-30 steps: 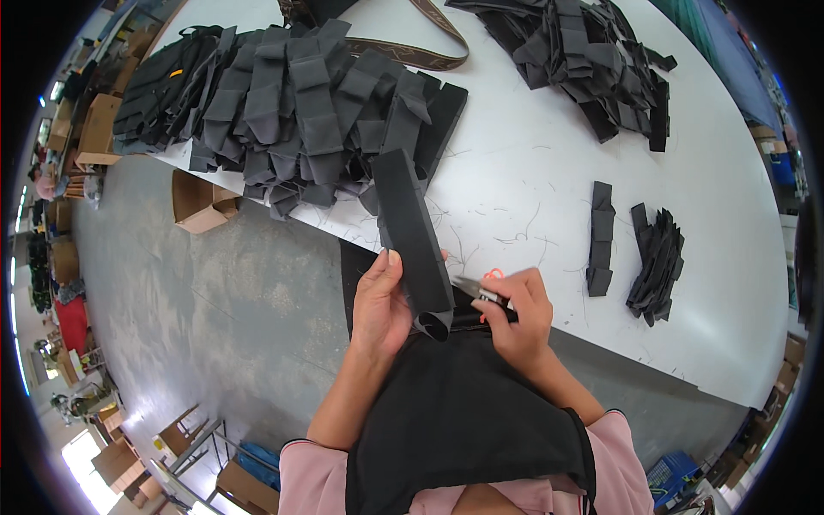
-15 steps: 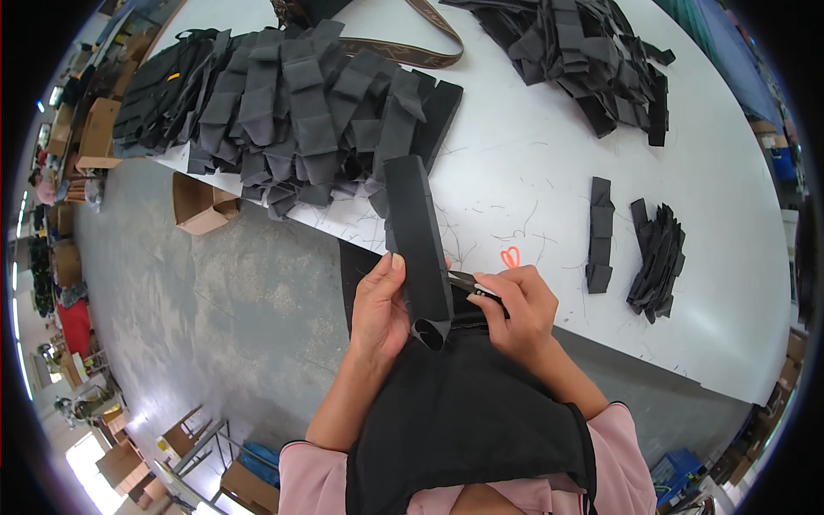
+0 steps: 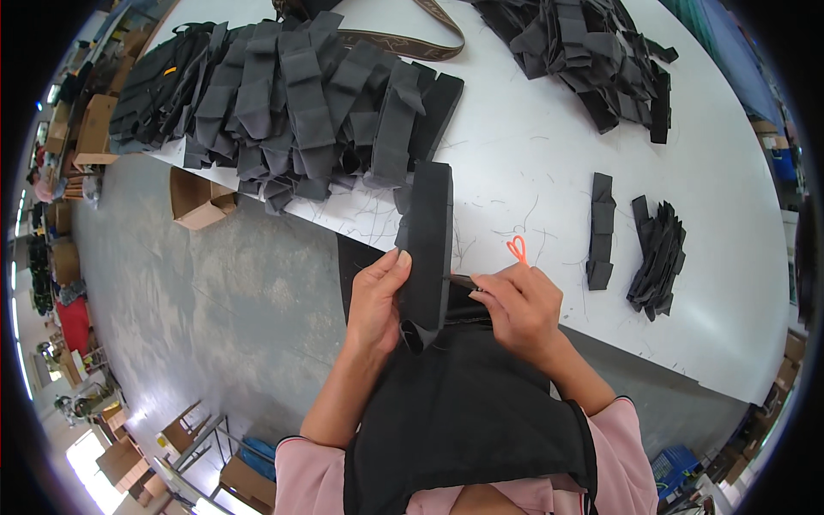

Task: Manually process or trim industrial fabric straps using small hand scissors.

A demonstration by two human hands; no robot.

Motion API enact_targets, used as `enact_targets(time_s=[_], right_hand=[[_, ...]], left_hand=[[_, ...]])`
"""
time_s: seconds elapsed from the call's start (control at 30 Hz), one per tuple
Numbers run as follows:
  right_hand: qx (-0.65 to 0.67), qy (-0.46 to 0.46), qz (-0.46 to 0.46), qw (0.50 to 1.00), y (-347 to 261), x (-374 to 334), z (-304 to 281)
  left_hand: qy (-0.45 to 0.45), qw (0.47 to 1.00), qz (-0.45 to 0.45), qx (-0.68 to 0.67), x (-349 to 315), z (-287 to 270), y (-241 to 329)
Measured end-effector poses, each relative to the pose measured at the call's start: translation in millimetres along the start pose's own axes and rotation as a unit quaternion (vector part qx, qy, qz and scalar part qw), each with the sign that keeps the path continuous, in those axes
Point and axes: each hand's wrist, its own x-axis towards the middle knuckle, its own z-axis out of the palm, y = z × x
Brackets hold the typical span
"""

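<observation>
My left hand [image 3: 378, 296] grips the left edge of a long black fabric strip [image 3: 427, 240], thumb on its front and the fingers mostly hidden behind. The strip stands nearly upright over my lap, its lower end curled open. My right hand [image 3: 520, 311] is closed around thread snips [image 3: 463, 281], whose dark blades touch or nearly touch the strip's right edge. An orange cord loop [image 3: 517, 250] sticks up beside this hand; what it is tied to is hidden. Below both hands hangs my black apron [image 3: 468, 403].
Black fabric pieces lie in a large heap [image 3: 300, 94] at the table's left and another pile [image 3: 584, 60] at the far right. A single strip [image 3: 601, 232] and a small bundle [image 3: 658, 257] rest nearer on the white table [image 3: 721, 257]. A patterned strap [image 3: 403, 45] curls behind; thread scraps are scattered about.
The strip has turned more upright, its top swinging right and its lower end shifting left. The snips' blades now point at the strip's edge, with less of the tool showing.
</observation>
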Motion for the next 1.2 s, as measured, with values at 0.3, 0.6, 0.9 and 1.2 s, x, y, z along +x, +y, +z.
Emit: enact_targets(time_s=[0.3,0.6,0.9,1.2], right_hand=[[0.004,-0.014,0.009,1.000,-6,1,-2],[0.187,-0.041,0.089,0.978,-14,13,21],[0.196,0.007,0.067,0.978,-24,6,41],[0.131,0.037,-0.033,0.990,-31,10,53]], left_hand=[[-0.015,0.996,0.037,0.081,0,-1,0],[-0.100,0.978,-0.061,-0.172,8,-9,-7],[-0.239,0.901,-0.091,-0.350,15,-9,-27],[-0.300,0.898,-0.059,-0.316,19,-4,-31]])
